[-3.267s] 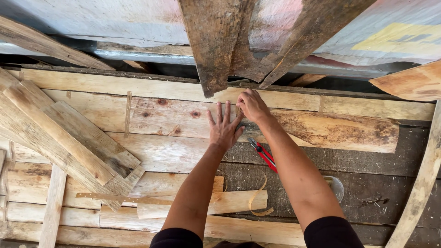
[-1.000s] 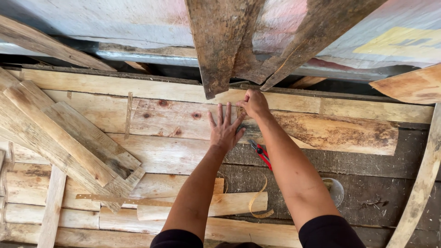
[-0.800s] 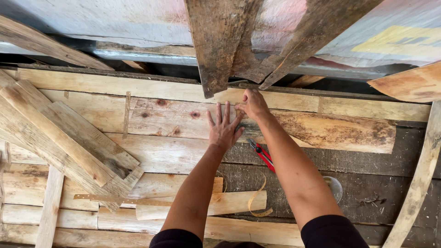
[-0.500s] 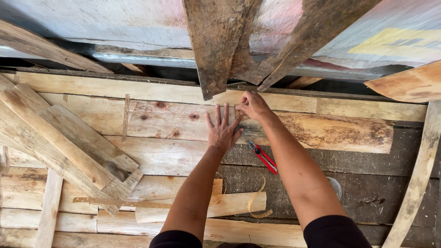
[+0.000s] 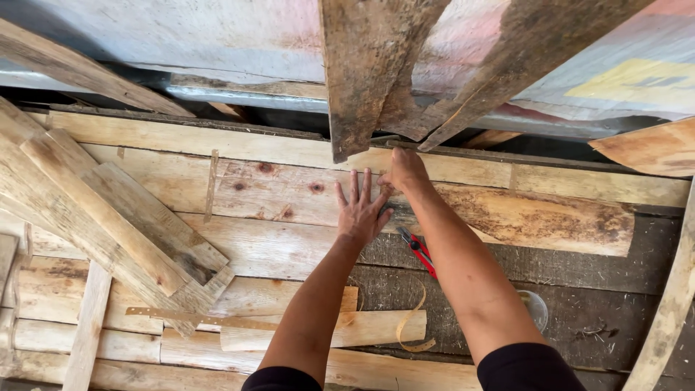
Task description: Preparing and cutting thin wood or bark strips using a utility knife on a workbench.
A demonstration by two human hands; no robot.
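Nearest me, a curled wood shaving (image 5: 411,318) lies on the dark floorboards (image 5: 579,304), and red-handled pliers (image 5: 420,252) rest between my forearms. My left hand (image 5: 360,208) lies flat, fingers spread wide, on the knotty plank (image 5: 289,195). Just beyond, my right hand (image 5: 404,172) is curled against that plank's far edge, below the weathered board (image 5: 369,65); I cannot tell whether it grips anything.

Hidden and cropped parts, head view.
Red-handled tool (image 5: 420,252) largely covered by right forearm; right hand (image 5: 405,172) fingertips tucked under dark hanging board (image 5: 369,65), itself cut by top edge.
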